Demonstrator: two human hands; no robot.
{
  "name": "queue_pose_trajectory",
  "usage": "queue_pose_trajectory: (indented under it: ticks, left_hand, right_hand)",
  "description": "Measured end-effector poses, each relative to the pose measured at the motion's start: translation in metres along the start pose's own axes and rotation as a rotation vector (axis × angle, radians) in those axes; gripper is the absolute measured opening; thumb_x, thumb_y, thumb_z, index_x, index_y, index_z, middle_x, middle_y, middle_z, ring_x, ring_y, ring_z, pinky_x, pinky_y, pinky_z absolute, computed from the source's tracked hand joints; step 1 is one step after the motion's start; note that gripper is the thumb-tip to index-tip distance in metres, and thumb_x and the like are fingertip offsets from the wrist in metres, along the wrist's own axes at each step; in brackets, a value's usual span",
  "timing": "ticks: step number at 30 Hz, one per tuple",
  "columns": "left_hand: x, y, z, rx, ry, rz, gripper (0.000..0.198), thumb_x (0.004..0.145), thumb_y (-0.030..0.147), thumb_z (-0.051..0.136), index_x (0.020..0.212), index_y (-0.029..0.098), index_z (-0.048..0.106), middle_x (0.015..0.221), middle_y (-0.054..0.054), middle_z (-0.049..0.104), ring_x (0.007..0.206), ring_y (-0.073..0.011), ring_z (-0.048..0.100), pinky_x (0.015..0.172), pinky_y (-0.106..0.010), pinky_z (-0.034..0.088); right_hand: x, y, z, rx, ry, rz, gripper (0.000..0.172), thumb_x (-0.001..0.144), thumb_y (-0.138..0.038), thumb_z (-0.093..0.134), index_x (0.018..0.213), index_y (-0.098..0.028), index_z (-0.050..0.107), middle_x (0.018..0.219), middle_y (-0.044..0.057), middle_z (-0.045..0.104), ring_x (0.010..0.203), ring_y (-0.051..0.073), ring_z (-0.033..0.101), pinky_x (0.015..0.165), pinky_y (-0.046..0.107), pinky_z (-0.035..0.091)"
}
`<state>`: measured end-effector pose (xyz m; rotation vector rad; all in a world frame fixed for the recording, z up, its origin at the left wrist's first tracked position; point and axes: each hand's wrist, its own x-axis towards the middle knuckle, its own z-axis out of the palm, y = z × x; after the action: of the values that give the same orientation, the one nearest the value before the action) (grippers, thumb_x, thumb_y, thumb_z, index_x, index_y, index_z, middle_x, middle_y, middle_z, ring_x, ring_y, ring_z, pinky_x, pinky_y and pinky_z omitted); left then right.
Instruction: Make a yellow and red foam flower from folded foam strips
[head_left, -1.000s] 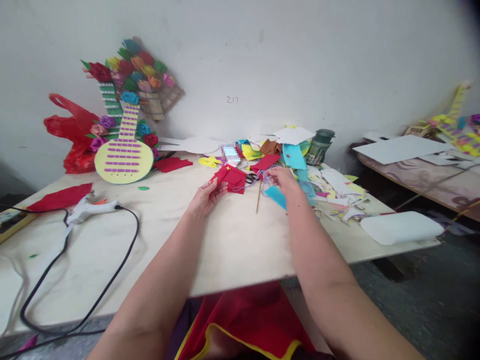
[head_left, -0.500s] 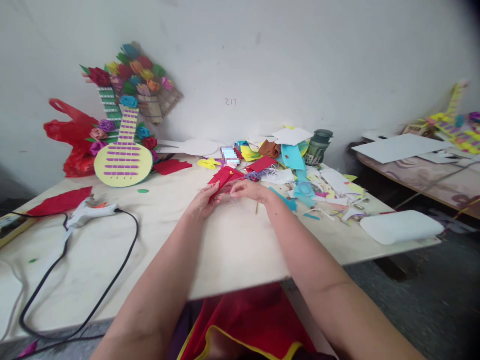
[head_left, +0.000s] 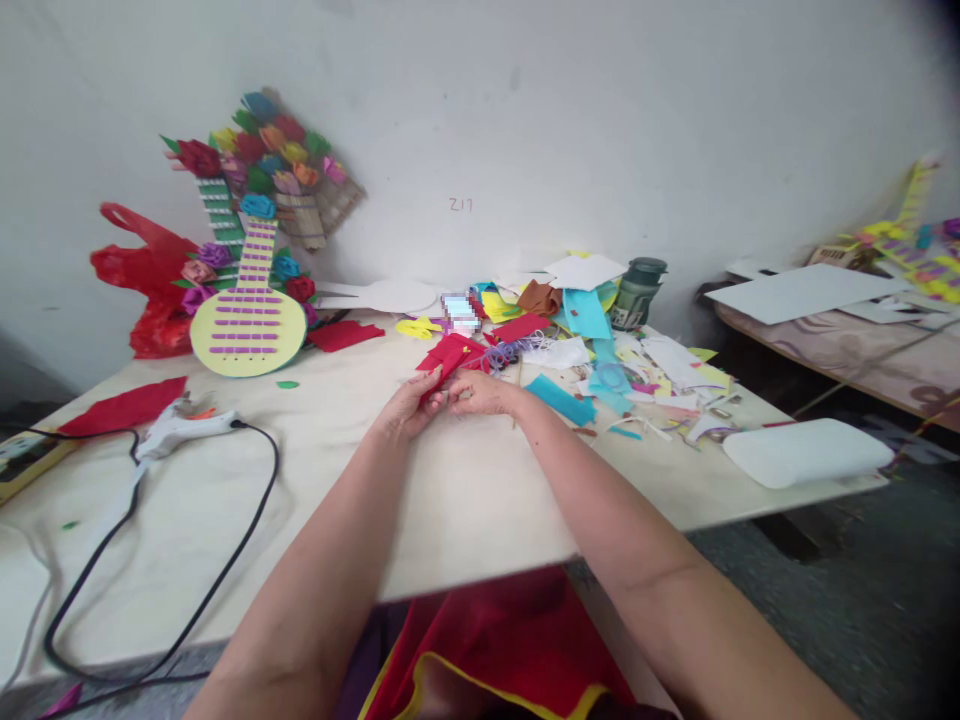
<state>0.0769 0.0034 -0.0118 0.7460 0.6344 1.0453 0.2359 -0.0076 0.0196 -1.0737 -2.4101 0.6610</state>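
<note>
My left hand is closed on a piece of red crepe paper, thumb on top. Right beside it, my right hand has its fingertips pinched together, close to the left fingers; what lies between them is too small to make out. Just beyond the hands lies a tangle of purple string. A strip of blue crepe paper lies to the right of my right hand.
A white glue gun with a black cable lies at left. Behind it stands a yellow paper lute with paper flowers. Paper scraps, a dark green bottle and a white roll are on the table's right side.
My right hand has moved slightly left and down, closer to my left hand. More of the blue strip shows beside it. The left hand has barely moved.
</note>
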Motion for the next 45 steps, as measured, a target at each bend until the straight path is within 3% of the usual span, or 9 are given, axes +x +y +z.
queue_pose_trajectory:
  ticks: [9, 12, 15, 19, 24, 27, 33, 38, 45]
  left_hand:
    - [0.007, -0.001, -0.001, -0.044, 0.079, 0.036, 0.008, 0.076, 0.014, 0.063, 0.085, 0.014, 0.062, 0.06, -0.002, 0.064, 0.048, -0.007, 0.059, 0.047, -0.011, 0.05]
    - [0.006, 0.0, 0.0, -0.025, 0.08, 0.036, 0.004, 0.076, 0.014, 0.063, 0.08, 0.014, 0.062, 0.057, -0.002, 0.062, 0.043, -0.0061, 0.055, 0.043, -0.011, 0.047]
    - [0.002, 0.0, 0.002, -0.003, 0.097, 0.039, 0.004, 0.076, 0.014, 0.063, 0.076, 0.013, 0.059, 0.054, -0.002, 0.059, 0.04, -0.0043, 0.051, 0.038, -0.01, 0.043]
    - [-0.003, 0.001, 0.006, 0.045, 0.054, 0.062, 0.011, 0.072, 0.016, 0.066, 0.073, 0.012, 0.056, 0.052, 0.001, 0.055, 0.037, -0.0021, 0.045, 0.033, -0.009, 0.035]
    - [-0.006, 0.002, 0.006, 0.058, 0.012, 0.095, 0.021, 0.067, 0.02, 0.071, 0.075, 0.012, 0.054, 0.05, 0.004, 0.05, 0.034, 0.0002, 0.037, 0.03, -0.008, 0.026]
    - [-0.005, 0.004, 0.004, 0.023, 0.023, 0.124, 0.022, 0.067, 0.021, 0.071, 0.074, 0.012, 0.052, 0.049, 0.006, 0.047, 0.033, 0.0013, 0.033, 0.03, -0.008, 0.022]
    - [-0.008, 0.006, 0.003, -0.007, -0.044, 0.151, 0.023, 0.068, 0.021, 0.07, 0.073, 0.013, 0.049, 0.049, 0.007, 0.043, 0.032, 0.0025, 0.027, 0.03, -0.007, 0.019]
    - [-0.016, 0.012, 0.006, -0.045, -0.106, 0.177, 0.019, 0.073, 0.022, 0.067, 0.077, 0.015, 0.05, 0.05, 0.009, 0.039, 0.031, 0.003, 0.023, 0.029, -0.007, 0.019]
    - [-0.021, 0.028, -0.005, -0.301, -0.069, 0.317, 0.015, 0.087, 0.018, 0.05, 0.072, 0.015, 0.048, 0.052, 0.009, 0.033, 0.031, 0.0035, 0.023, 0.029, -0.004, 0.018]
  right_hand:
    - [-0.003, 0.007, -0.003, 0.113, 0.011, 0.096, 0.009, 0.067, -0.02, 0.06, 0.063, -0.014, 0.066, 0.075, 0.001, 0.062, 0.069, 0.012, 0.056, 0.065, 0.021, 0.042]
    - [-0.004, 0.024, -0.007, 0.034, 0.366, 0.323, 0.02, 0.076, -0.029, 0.053, 0.073, -0.014, 0.067, 0.07, 0.003, 0.064, 0.068, 0.014, 0.057, 0.065, 0.024, 0.044]
    - [-0.005, 0.046, -0.011, -0.172, 0.654, 0.498, 0.024, 0.077, -0.02, 0.05, 0.094, -0.015, 0.066, 0.095, 0.007, 0.067, 0.088, 0.018, 0.059, 0.08, 0.028, 0.044]
    - [-0.005, 0.065, -0.01, -0.282, 0.595, 0.55, 0.037, 0.077, -0.019, 0.052, 0.112, -0.02, 0.061, 0.114, 0.008, 0.061, 0.101, 0.019, 0.056, 0.086, 0.029, 0.042]
    - [-0.002, 0.074, -0.006, -0.301, 0.564, 0.662, 0.027, 0.081, -0.02, 0.044, 0.089, -0.02, 0.069, 0.092, 0.005, 0.068, 0.088, 0.018, 0.059, 0.081, 0.028, 0.043]
    - [-0.003, 0.076, -0.008, -0.262, 0.637, 0.723, 0.029, 0.082, -0.019, 0.04, 0.092, -0.018, 0.068, 0.092, 0.005, 0.068, 0.088, 0.017, 0.059, 0.08, 0.027, 0.043]
    - [-0.004, 0.076, -0.007, -0.271, 0.685, 0.564, 0.037, 0.077, -0.019, 0.051, 0.113, -0.02, 0.061, 0.119, 0.006, 0.058, 0.103, 0.019, 0.054, 0.086, 0.029, 0.042]
    - [0.001, 0.075, -0.003, -0.358, 0.568, 0.633, 0.025, 0.082, -0.026, 0.045, 0.092, -0.022, 0.068, 0.104, 0.006, 0.063, 0.094, 0.021, 0.057, 0.079, 0.031, 0.044]
    - [-0.004, 0.078, -0.01, -0.199, 0.72, 0.806, 0.025, 0.082, -0.019, 0.042, 0.09, -0.015, 0.066, 0.097, 0.01, 0.066, 0.091, 0.021, 0.059, 0.079, 0.031, 0.044]
